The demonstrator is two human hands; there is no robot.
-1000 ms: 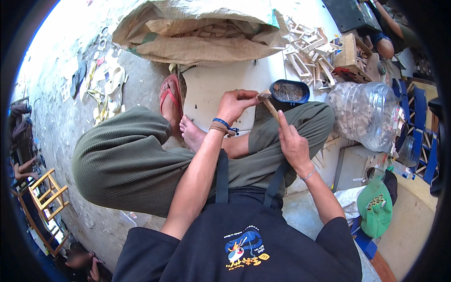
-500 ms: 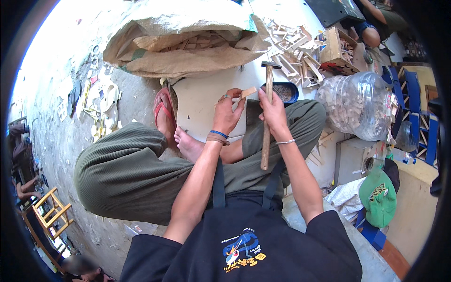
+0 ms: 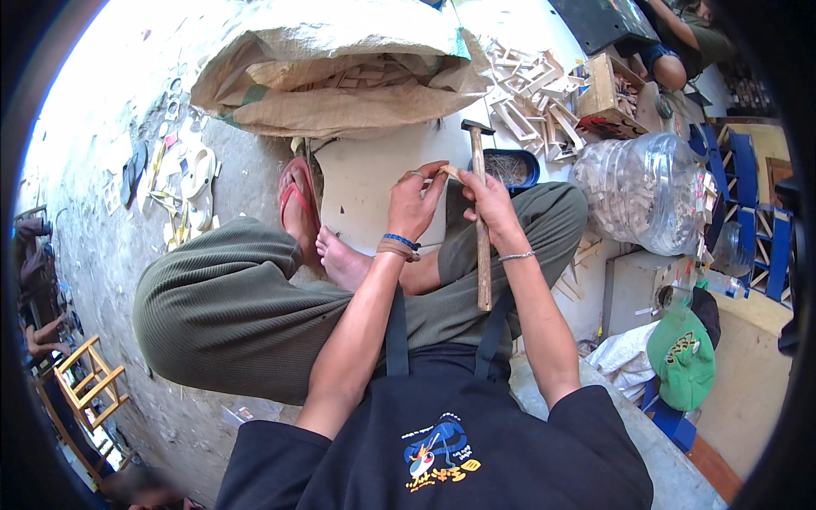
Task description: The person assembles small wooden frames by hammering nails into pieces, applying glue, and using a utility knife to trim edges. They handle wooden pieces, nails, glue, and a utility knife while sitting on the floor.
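Left hand (image 3: 410, 206): upper centre, fingertips pinching a small wooden piece (image 3: 450, 172), mostly hidden by fingers.
Right hand (image 3: 495, 206): beside it, fingers curled round the hammer (image 3: 484, 263); whether they also pinch the wood, cannot tell.
Blue tray (image 3: 535, 170): right of centre, partly covered, contents indistinct.

Wooden piece (image 3: 450, 172) partly hidden by the hands (image 3: 411, 204) (image 3: 495, 206), upper-right person (image 3: 677, 25) cut off above.
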